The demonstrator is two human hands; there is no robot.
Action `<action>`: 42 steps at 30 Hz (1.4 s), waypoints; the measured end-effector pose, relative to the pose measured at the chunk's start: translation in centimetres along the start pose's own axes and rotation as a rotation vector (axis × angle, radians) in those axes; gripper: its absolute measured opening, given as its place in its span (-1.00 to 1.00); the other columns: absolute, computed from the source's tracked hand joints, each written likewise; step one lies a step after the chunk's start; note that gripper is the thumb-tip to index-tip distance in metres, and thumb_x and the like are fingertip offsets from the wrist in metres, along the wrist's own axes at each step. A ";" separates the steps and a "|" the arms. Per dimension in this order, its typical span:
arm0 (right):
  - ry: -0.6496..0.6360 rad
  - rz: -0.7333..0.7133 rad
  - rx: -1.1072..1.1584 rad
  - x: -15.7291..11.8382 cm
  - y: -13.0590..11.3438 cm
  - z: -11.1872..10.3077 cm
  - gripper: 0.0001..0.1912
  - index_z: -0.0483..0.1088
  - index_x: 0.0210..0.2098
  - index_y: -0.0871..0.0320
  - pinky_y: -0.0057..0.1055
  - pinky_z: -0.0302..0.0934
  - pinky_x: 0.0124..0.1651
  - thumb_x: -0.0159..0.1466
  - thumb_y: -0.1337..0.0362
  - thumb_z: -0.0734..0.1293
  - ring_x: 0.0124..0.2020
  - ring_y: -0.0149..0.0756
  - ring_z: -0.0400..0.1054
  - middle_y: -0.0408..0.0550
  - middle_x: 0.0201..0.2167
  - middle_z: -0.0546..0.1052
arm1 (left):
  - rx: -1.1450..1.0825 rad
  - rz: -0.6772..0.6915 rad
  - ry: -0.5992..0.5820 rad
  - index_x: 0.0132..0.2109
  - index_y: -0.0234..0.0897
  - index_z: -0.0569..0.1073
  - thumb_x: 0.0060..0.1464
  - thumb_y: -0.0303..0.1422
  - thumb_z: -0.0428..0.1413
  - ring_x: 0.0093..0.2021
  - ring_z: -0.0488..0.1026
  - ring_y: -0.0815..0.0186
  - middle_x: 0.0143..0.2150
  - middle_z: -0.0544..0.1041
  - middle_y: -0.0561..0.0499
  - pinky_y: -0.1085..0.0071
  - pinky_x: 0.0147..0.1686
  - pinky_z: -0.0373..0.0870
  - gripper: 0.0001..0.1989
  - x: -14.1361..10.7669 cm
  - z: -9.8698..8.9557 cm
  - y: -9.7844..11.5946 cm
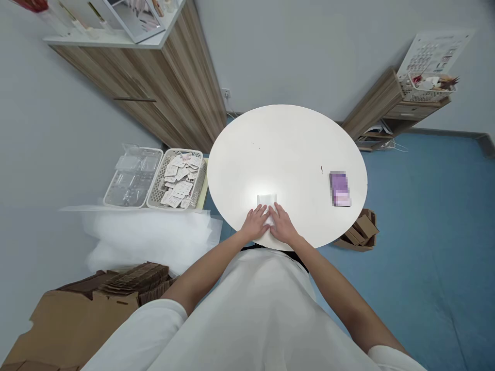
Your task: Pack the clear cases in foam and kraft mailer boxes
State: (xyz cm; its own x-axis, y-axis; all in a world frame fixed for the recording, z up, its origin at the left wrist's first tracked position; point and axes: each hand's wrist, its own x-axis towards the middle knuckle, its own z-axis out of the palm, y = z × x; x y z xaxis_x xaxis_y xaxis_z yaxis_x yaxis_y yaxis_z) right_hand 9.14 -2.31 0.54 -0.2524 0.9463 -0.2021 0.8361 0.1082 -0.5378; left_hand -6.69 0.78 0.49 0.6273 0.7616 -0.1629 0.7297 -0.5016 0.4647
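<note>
A small white, slightly translucent packet lies flat on the round white table, close to the edge nearest me. My left hand rests on its left side with the fingers spread. From the right, my right hand lies on the packet, its fingers also stretched out. The fingertips of both hands nearly meet over the middle, and they cover much of the packet. A blurred purple and pink item lies on the table's right side.
Left of the table stand a basket of white cards, a bin of clear plastic pieces, white foam sheets and folded cardboard. A box of brown cartons sits on the floor at the right. Cabinets flank the wall.
</note>
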 end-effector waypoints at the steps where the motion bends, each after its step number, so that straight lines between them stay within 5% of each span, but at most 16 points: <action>1: -0.049 -0.057 -0.034 0.0 0.1 0.0 -0.24 -0.22 0.22 0.13 -0.06 -0.08 0.12 0.08 0.33 0.19 0.24 -0.03 -0.27 0.07 0.24 -0.10 | -0.005 0.006 -0.015 0.18 -0.17 0.06 0.05 -0.21 -0.03 0.26 -0.14 0.08 0.27 0.01 -0.09 0.02 0.12 -0.06 -0.45 0.1 -0.1 -0.1; 5: -0.127 -0.074 -0.104 1.4 -0.2 -0.1 -0.25 -0.19 0.21 0.20 -0.14 -0.02 0.11 0.07 0.46 0.18 0.23 -0.06 -0.19 0.12 0.20 0.03 | -0.064 0.053 -0.062 0.17 -0.17 0.09 -0.12 -0.25 0.12 0.24 -0.09 0.05 0.25 0.04 -0.10 0.09 0.11 -0.01 -0.32 0.6 -0.6 -1.1; 10: -0.197 -0.076 -0.149 2.9 -1.1 -1.9 -0.32 0.00 0.10 0.23 -0.24 0.11 -0.06 -0.03 0.51 0.21 -0.01 -0.10 0.17 0.16 0.02 0.24 | -0.189 0.106 0.005 0.10 -0.23 0.15 -0.22 -0.51 0.09 0.17 0.05 0.11 0.16 0.18 -0.10 0.22 0.09 0.07 -0.34 1.1 -0.6 -1.9; 15: -0.347 -0.069 -0.141 1.5 -1.0 -3.8 -0.52 0.08 -0.06 0.16 -0.40 0.07 -0.40 0.00 0.42 0.17 -0.39 -0.26 0.26 -0.04 -0.32 0.39 | -0.378 -0.078 -0.015 -0.08 -0.22 0.25 -0.21 -0.47 0.07 -0.15 0.34 0.17 -0.17 0.40 -0.04 0.30 -0.21 0.28 -0.55 0.3 0.0 -0.4; 20: -0.454 0.100 -0.072 2.7 -0.3 -5.5 -0.76 0.16 -0.25 0.12 -0.44 0.01 -0.46 0.04 0.34 0.17 -0.46 -0.28 0.22 -0.09 -0.43 0.35 | -0.596 -0.217 0.018 -0.22 -0.22 0.34 -0.17 -0.36 0.08 -0.31 0.37 0.26 -0.31 0.42 0.03 0.40 -0.36 0.28 -0.73 0.8 -0.3 0.3; 24: -0.404 0.194 -0.005 5.8 0.0 -5.7 -0.82 0.24 -0.30 0.16 -0.40 0.10 -0.35 0.07 0.30 0.16 -0.33 -0.27 0.23 0.03 -0.22 0.30 | -0.677 -0.383 0.121 -0.32 -0.28 0.40 -0.14 -0.24 0.11 -0.28 0.36 0.27 -0.29 0.41 0.00 0.40 -0.29 0.28 -0.77 1.8 -0.2 -0.2; 27: -0.294 0.216 0.004 6.9 0.3 -4.8 -0.68 0.24 -0.13 0.18 -0.36 0.12 -0.21 0.11 0.30 0.13 -0.20 -0.20 0.22 0.08 -0.15 0.27 | -0.727 -0.556 0.201 -0.14 -0.28 0.35 -0.10 -0.30 0.10 -0.34 0.36 0.33 -0.28 0.41 0.00 0.40 -0.32 0.29 -0.68 2.2 0.3 -0.3; 30: -0.138 0.243 0.022 6.6 0.9 -3.7 -0.56 0.14 0.05 0.12 -0.28 0.08 -0.08 0.16 0.26 0.10 -0.03 -0.11 0.12 0.10 -0.05 0.21 | -0.722 -0.686 0.288 0.06 -0.25 0.19 -0.11 -0.36 0.13 -0.37 0.35 0.38 -0.19 0.38 -0.03 0.42 -0.31 0.30 -0.46 2.3 0.9 -0.2; 34: 0.003 0.294 0.198 4.9 2.5 -3.1 -0.40 -0.04 0.17 0.14 -0.23 0.04 0.00 0.16 0.16 0.13 0.05 -0.10 0.06 0.13 0.05 0.13 | -0.695 -0.723 0.320 0.06 -0.21 0.20 -0.15 -0.42 0.16 -0.39 0.35 0.41 -0.20 0.37 -0.01 0.44 -0.31 0.30 -0.43 2.6 1.1 -0.3; 38: 0.043 0.440 0.514 2.8 4.2 -3.5 -0.39 -0.03 0.15 0.17 -0.31 0.14 -0.07 0.13 0.15 0.15 -0.15 -0.25 0.24 0.10 -0.02 0.22 | -0.816 -0.801 0.345 -0.05 -0.25 0.30 -0.23 -0.48 0.20 -0.37 0.36 0.39 -0.28 0.39 0.01 0.44 -0.30 0.31 -0.50 3.1 1.0 -0.7; 42: -0.161 0.487 0.811 1.5 4.8 -4.2 -0.57 0.19 -0.03 0.13 -0.41 0.21 -0.33 0.10 0.19 0.19 -0.47 -0.41 0.27 -0.08 -0.31 0.36 | -0.894 -0.840 0.361 -0.11 -0.31 0.34 -0.23 -0.52 0.18 -0.32 0.39 0.36 -0.27 0.42 -0.04 0.45 -0.30 0.32 -0.56 3.5 1.1 -0.5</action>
State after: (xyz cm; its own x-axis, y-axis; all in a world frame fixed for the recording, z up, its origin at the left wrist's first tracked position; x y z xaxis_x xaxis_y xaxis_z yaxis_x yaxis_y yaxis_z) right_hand 14.82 0.94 1.03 -0.0808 0.7717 -0.6308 0.2911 -0.5870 -0.7554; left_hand -4.61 3.27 -1.26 -0.1472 0.8473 -0.5103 0.3400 0.5278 0.7784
